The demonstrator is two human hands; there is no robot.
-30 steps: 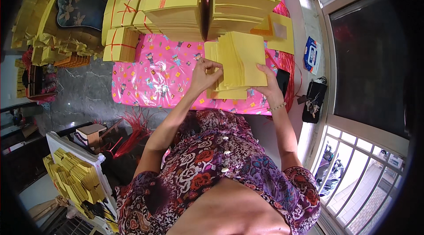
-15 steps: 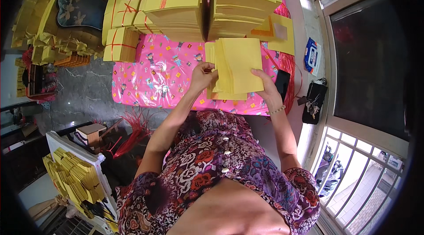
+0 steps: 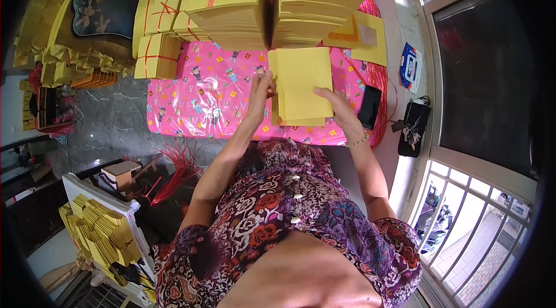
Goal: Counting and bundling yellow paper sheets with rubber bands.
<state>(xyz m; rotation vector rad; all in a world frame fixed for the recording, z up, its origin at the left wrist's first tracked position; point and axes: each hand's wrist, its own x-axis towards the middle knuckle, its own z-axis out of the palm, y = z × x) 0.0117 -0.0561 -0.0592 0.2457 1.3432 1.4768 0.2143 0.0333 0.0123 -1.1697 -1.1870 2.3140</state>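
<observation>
A stack of plain yellow paper sheets (image 3: 301,85) lies on the pink patterned plastic cover (image 3: 211,96) in front of me. My right hand (image 3: 340,106) grips its right edge, thumb on top and fingers hidden underneath. Some sheets at the bottom stick out past the near edge. Beside the stack's left edge is my left hand (image 3: 262,89), its fingers pointing away from me and partly bent. They are close to the paper; whether they touch it is hard to see.
Tall piles of yellow paper (image 3: 315,12) rise just behind the stack. Bundles tied with red strips (image 3: 158,56) stand at the back left. A black phone (image 3: 369,107) lies right of my right hand, beside red plastic strips (image 3: 383,93). A barred window is at right.
The upper sheets have shifted left and now lie more evenly over those below. My left hand has gone from a pinch at the edge to straighter fingers; my right hand moved left with the paper.
</observation>
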